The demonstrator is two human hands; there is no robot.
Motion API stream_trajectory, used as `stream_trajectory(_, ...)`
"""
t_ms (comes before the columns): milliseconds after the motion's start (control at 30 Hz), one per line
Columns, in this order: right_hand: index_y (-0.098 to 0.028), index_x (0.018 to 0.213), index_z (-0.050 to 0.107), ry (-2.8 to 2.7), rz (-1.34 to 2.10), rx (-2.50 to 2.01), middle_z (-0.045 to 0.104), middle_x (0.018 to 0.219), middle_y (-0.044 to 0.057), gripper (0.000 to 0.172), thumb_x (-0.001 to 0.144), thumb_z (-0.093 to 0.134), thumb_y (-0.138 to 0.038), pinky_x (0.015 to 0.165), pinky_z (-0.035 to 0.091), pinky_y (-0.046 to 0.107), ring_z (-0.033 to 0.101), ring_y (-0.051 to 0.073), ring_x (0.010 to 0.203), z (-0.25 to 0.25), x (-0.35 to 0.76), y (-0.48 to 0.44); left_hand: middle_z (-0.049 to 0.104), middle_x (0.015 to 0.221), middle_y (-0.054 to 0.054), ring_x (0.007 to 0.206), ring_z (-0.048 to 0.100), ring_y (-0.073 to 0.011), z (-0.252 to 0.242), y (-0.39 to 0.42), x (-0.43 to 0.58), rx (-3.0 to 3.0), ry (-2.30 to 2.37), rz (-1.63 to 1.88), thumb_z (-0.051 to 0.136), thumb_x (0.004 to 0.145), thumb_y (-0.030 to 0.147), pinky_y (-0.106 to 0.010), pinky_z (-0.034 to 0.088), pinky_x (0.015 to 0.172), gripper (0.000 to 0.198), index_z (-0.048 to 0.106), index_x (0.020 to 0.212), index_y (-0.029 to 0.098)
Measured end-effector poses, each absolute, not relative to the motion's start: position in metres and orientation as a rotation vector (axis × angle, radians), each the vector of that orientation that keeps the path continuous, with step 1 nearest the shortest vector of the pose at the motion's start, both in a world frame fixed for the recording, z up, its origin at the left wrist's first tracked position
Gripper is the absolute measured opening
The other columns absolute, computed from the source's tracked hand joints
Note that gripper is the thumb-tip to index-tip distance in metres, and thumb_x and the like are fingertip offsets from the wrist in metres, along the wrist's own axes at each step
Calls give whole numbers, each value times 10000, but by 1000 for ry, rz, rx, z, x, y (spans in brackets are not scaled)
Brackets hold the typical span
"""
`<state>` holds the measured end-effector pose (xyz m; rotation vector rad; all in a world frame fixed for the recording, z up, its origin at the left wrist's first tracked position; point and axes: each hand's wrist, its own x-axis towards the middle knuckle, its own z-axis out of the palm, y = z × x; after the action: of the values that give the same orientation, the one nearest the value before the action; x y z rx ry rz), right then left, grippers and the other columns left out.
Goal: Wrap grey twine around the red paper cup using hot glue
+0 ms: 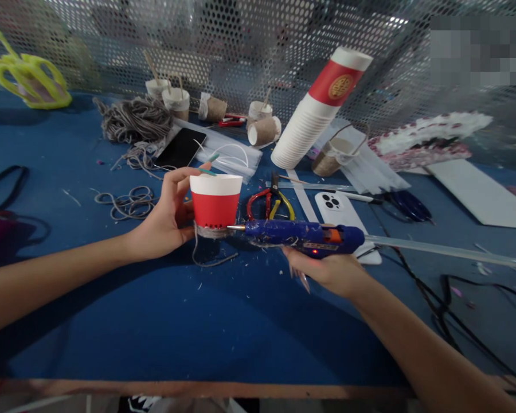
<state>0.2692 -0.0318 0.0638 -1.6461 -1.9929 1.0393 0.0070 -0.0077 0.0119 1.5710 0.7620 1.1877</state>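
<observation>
My left hand (168, 213) grips a red and white paper cup (215, 201) from its left side, held upright above the blue table. Grey twine (210, 232) is wrapped around the cup's base and a loose end hangs below it. My right hand (327, 269) holds a blue glue gun (303, 236) sideways, with its metal nozzle touching the twine at the cup's lower right. A clear glue stick (447, 251) sticks out of the gun's back toward the right.
Behind the cup lie pliers with red and yellow handles (270, 202), a white phone (341, 212), a black phone (181, 147), a bundle of grey twine (133, 120), a leaning stack of paper cups (318, 115) and several twine-wrapped cups. Black cables (456, 298) run at right. A perforated metal screen backs the table.
</observation>
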Motion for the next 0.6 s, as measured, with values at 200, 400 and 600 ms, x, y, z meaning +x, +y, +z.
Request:
stream_trajectory(200,-265,456,450,-2035,978,-1609,518,376,-45,236,676,531,-289,505,531,272,573,159,414,67,267,-32,326,1534,-70,1381,430,-352,11,-7,7,1550,759,1207,784,605,99,-394,620,834,697,334,1095,306)
stream_trajectory(400,-264,445,444,-2055,980,-1621,502,371,-43,247,679,515,-299,506,524,273,567,156,405,68,267,-32,340,1528,-43,1369,444,-339,9,-6,6,1547,728,1218,788,597,86,-374,623,812,704,347,1093,322)
stream_trajectory(600,-263,457,455,-2037,968,-1624,522,385,-46,227,673,525,-276,505,525,268,590,161,425,68,268,-33,336,1533,-27,1325,493,-293,7,-6,4,1576,690,1231,780,601,59,-292,607,757,718,352,1104,340)
